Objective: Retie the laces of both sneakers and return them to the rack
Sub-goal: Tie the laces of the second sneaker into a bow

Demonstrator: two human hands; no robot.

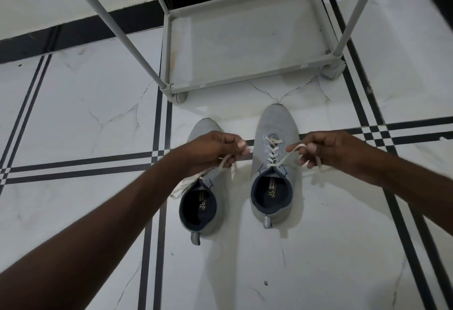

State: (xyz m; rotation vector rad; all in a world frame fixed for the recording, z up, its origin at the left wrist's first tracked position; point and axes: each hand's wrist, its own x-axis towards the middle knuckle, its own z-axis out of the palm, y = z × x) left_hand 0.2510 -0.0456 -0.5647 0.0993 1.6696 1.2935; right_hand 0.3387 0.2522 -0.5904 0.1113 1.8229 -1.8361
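— Forearms come in from the bottom edge, one from each side. What do the hands hold?

— Each has a lace end. The left hand [210, 149] is closed, fingers pinched on a cream lace [224, 162] that hangs below it. The right hand [328, 149] is closed too, pinching a loop of lace [293, 151] that runs down to the top eyelets of the right sneaker [274, 162].

— And the sneakers themselves?

— Both stand on the floor [85, 103], side by side but apart, toes pointing at the rack [245, 81]. They are grey with dark collars. On the right sneaker the criss-cross lacing shows plainly, with no bow on it. The left sneaker [204, 201] is partly hidden under the left hand and arm; some loose cream lace lies bunched by its collar. Whether that lace is tied, I cannot tell.

— Where is the rack?

— Just beyond the toes, near but not touching. Its bottom shelf is a pale tray in a grey tube frame, with posts rising toward the camera. White marble-look tiles with black stripes lie all around.
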